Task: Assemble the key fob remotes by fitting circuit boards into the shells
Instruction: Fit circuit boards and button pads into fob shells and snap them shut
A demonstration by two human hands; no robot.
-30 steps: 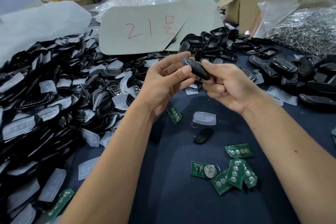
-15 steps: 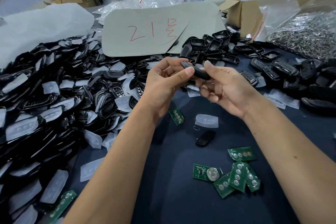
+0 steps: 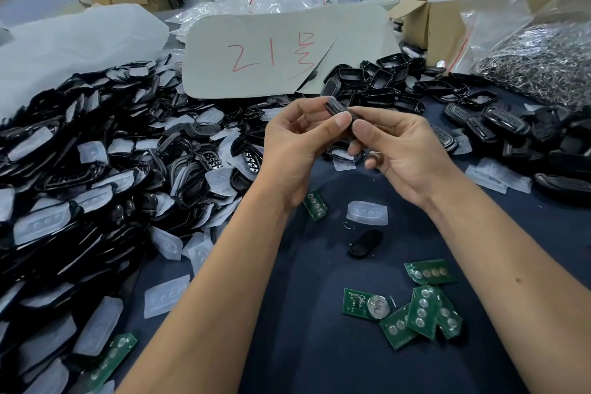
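Head view: both hands are raised over the dark cloth table (image 3: 319,361), meeting on one small black fob (image 3: 335,107). The left hand (image 3: 297,144) pinches it, thumb flat on top and fingers curled underneath. The right hand (image 3: 403,150) grips the other end, thumb and forefinger closed on it, the lower fingers curled loosely below. The fob is smooth, rounded plastic, mostly hidden by the fingertips.

On the cloth below lies a green rectangular board (image 3: 315,205), then a frosted, translucent pad (image 3: 367,213) with three round dimples, and a matte black oval shell (image 3: 364,244). Nearer the right forearm, a loose cluster of green boards (image 3: 422,310) overlaps; one carries a shiny coin cell (image 3: 378,306).

Left, a big heap of glossy black shells and pads (image 3: 96,169). Behind, grey card (image 3: 287,54) with red marks. Far right, a clear bag of metal rings (image 3: 540,54).
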